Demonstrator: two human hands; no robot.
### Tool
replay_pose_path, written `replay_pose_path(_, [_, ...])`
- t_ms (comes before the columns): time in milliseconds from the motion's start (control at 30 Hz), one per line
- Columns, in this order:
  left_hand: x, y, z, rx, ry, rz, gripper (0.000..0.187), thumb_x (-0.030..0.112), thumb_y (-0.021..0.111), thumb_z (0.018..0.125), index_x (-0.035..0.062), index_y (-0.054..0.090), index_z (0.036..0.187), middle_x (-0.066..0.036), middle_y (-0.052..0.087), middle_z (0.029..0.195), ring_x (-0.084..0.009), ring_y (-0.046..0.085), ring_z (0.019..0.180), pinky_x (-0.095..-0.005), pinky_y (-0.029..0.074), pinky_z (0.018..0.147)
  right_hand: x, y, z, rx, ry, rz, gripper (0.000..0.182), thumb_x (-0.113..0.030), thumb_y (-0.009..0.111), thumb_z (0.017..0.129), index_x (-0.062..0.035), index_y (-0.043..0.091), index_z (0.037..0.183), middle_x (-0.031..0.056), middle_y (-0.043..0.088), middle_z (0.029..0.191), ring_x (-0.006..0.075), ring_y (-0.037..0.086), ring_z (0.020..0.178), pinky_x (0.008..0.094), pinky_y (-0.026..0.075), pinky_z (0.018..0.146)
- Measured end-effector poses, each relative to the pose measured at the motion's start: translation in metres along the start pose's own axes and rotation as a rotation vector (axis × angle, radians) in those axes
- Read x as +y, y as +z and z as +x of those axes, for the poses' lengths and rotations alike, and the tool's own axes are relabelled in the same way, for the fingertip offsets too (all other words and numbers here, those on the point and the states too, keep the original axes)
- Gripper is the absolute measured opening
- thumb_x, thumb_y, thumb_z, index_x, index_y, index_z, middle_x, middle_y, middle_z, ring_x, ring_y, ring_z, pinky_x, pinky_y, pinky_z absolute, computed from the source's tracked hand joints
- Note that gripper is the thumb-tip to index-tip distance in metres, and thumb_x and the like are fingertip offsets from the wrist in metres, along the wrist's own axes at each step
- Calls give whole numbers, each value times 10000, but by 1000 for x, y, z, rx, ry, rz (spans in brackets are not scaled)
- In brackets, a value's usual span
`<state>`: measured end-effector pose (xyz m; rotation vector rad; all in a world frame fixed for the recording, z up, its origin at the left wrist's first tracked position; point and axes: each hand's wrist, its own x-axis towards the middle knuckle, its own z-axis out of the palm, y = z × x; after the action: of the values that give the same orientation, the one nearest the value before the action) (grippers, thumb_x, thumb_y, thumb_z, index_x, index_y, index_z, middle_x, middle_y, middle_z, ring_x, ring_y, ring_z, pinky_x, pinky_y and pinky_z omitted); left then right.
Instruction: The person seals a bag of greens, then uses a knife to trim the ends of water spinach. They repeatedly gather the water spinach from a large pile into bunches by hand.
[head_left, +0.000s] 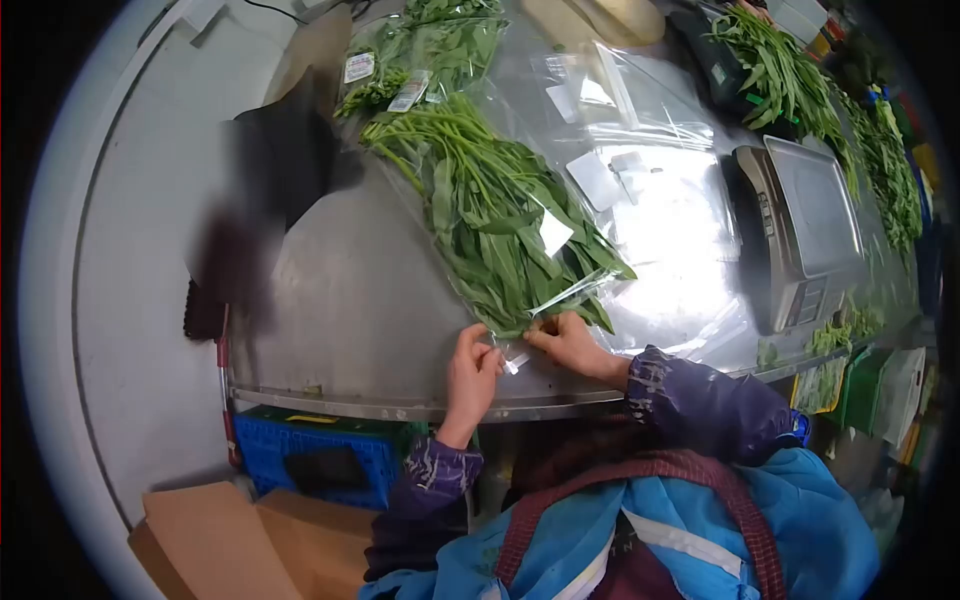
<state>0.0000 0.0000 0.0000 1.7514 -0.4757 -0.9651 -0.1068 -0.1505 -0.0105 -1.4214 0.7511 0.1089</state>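
Observation:
A clear plastic bag of long-stemmed leafy greens [490, 200] lies slantwise on the metal table, its leafy end toward me. At that end my left hand [472, 380] pinches the bag's edge with curled fingers. My right hand [575, 347] is closed on the same edge, a little to the right. A small whitish strip [515, 365] shows just beside my left fingertips; what it is I cannot make out. On the bag rests a white paper slip [554, 234].
Labelled bags of greens [440, 50] lie at the back. Flat clear bags [665, 190] and a white card [594, 181] are on the right, beside a weighing scale [815, 210]. Loose greens [780, 70] fill the far right. Below the table edge [370, 405] stand a blue crate [330, 465] and cardboard box [220, 535].

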Motion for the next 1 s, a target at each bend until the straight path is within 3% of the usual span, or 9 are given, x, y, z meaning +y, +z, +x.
replay_pose_path(67, [1, 5, -1, 5, 33, -15, 318, -7, 473, 861, 10, 399, 1169, -52, 540, 709, -90, 509, 633, -219, 428, 562, -5, -7, -4, 186, -114, -311, 322, -243, 607, 789, 73, 593, 725, 115, 565, 564, 196, 522, 510, 328, 431, 503])
replay_pose_path(300, [19, -12, 14, 106, 55, -54, 285, 1, 477, 866, 11, 424, 1146, -45, 518, 743, -82, 500, 629, -217, 414, 545, -15, -3, 13, 248, -105, -47, 321, -240, 622, 768, 74, 593, 708, 103, 552, 543, 157, 518, 469, 314, 417, 481])
replay_pose_path(433, [84, 0, 50, 276, 628, 656, 356, 31, 573, 781, 29, 486, 1127, -86, 528, 944, -235, 517, 904, -350, 421, 771, -16, -5, 21, 164, -2, 130, 272, -219, 581, 816, 39, 603, 732, 66, 569, 562, 133, 523, 471, 277, 423, 474])
replay_pose_path(500, [88, 26, 73, 147, 859, 821, 422, 98, 611, 736, 69, 499, 1142, -91, 483, 1116, -283, 424, 1099, -420, 328, 926, -19, -7, 17, 112, 13, 250, 251, -209, 560, 836, 26, 605, 759, 52, 583, 589, 118, 534, 498, 256, 429, 479])
replay_pose_path(600, [64, 48, 97, 1, 978, 1112, 448, 146, 607, 731, 111, 500, 1165, -81, 438, 1200, -273, 358, 1187, -454, 259, 989, -22, -14, 11, -6, 83, 420, 201, -170, 482, 887, 6, 566, 937, 40, 619, 748, 98, 571, 625, 226, 453, 516])
replay_pose_path(733, [52, 49, 101, 17, 967, 1113, 426, 142, 581, 749, 131, 505, 1168, -72, 426, 1207, -273, 343, 1193, -472, 248, 995, -18, -30, -23, 84, -23, 407, 229, -177, 513, 871, -8, 521, 1025, 33, 601, 685, 96, 556, 603, 232, 427, 510])
replay_pose_path(800, [52, 49, 100, 5, 958, 1096, 417, 141, 580, 755, 134, 507, 1165, -70, 425, 1209, -271, 344, 1192, -472, 248, 995, -7, -42, -35, 358, -150, -118, 356, -179, 576, 829, -31, 450, 1127, 47, 601, 681, 163, 582, 603, 289, 448, 525])
replay_pose_path(933, [53, 48, 100, -7, 959, 1077, 450, 101, 606, 746, 123, 504, 1185, -79, 419, 1227, -278, 336, 1197, -466, 237, 996, -18, -52, -37, 541, -15, -585, 401, -232, 659, 742, -38, 489, 1048, 106, 576, 640, 317, 582, 630, 419, 446, 570])
replay_pose_path(1000, [54, 48, 100, -15, 956, 1072, 453, 101, 605, 748, 121, 500, 1188, -80, 419, 1227, -279, 336, 1196, -466, 234, 998, -15, -52, -28, 537, -51, -719, 365, -236, 654, 745, -32, 502, 1006, 113, 575, 636, 320, 582, 630, 422, 443, 568])
